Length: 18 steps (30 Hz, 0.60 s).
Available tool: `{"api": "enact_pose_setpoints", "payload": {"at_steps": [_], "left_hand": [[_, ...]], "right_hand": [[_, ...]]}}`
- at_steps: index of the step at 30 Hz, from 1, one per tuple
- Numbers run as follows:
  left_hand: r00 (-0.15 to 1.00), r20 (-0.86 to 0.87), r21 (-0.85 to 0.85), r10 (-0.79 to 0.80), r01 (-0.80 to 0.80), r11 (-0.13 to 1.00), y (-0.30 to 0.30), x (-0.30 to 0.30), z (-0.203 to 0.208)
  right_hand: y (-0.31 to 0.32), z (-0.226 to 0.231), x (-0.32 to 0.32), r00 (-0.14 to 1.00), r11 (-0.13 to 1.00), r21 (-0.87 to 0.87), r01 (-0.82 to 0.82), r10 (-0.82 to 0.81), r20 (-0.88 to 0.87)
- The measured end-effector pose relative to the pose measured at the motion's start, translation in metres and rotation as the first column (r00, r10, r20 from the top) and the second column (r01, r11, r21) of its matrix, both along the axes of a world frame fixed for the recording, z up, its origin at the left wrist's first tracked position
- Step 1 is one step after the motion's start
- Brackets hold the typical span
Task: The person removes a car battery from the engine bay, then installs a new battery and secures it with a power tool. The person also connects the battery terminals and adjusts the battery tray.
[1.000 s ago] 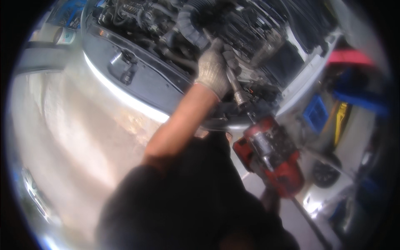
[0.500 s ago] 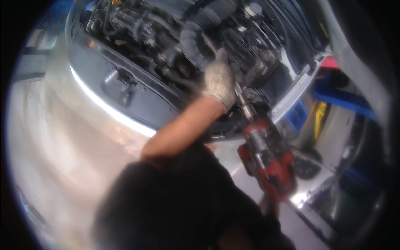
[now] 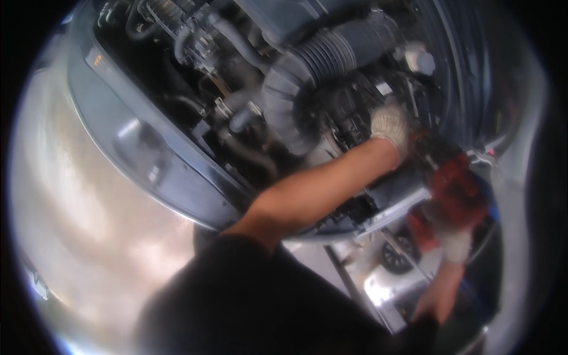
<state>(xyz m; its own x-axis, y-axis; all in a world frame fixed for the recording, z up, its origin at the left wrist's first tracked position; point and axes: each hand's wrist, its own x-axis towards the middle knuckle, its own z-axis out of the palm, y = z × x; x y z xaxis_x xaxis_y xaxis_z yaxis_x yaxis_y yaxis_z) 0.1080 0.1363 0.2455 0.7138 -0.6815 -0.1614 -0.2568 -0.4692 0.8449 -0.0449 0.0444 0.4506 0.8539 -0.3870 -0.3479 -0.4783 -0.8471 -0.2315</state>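
My right hand [image 3: 454, 244], in a whitish knit work glove, grips the handle of a red and black impact wrench [image 3: 457, 188] at the right. The wrench's nose points up and left over the engine bay. Reaching across in front of it, my left hand [image 3: 389, 127] wears the same kind of glove and is close to the wrench's nose, above dark engine parts. Its fingers are smeared by motion, and the long extension on the wrench cannot be made out now. Left of that hand curves a ribbed grey air intake hose [image 3: 290, 97].
The car's front panel [image 3: 136, 142] and pale bumper [image 3: 106, 195] run along the left. A white-capped reservoir [image 3: 419, 60] stands beyond my left hand. A fender edge [image 3: 523, 154] borders the right. Below lies a black wheel [image 3: 397, 253] on the floor side.
Both hands and the impact wrench have moved right and farther over the engine bay. My right hand has come into sight on the handle. The view has shifted closer to the engine.
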Motion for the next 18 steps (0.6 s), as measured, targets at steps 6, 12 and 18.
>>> {"api": "enact_pose_setpoints", "payload": {"at_steps": [6,12,18], "left_hand": [[0.990,-0.066,0.122,-0.124,0.132,0.984,-0.015,0.021,-0.008],[0.988,-0.099,0.092,-0.120,0.129,0.987,-0.016,0.038,-0.010],[0.983,-0.183,0.095,0.006,0.011,0.995,-0.039,0.027,-0.032]], "right_hand": [[-0.032,-0.010,0.032,0.959,0.951,0.129,0.282,-0.282,-0.022],[-0.053,-0.013,0.042,0.931,0.916,0.168,0.365,-0.361,-0.055],[-0.089,-0.010,0.055,0.920,0.912,0.133,0.388,-0.376,-0.107]]}}
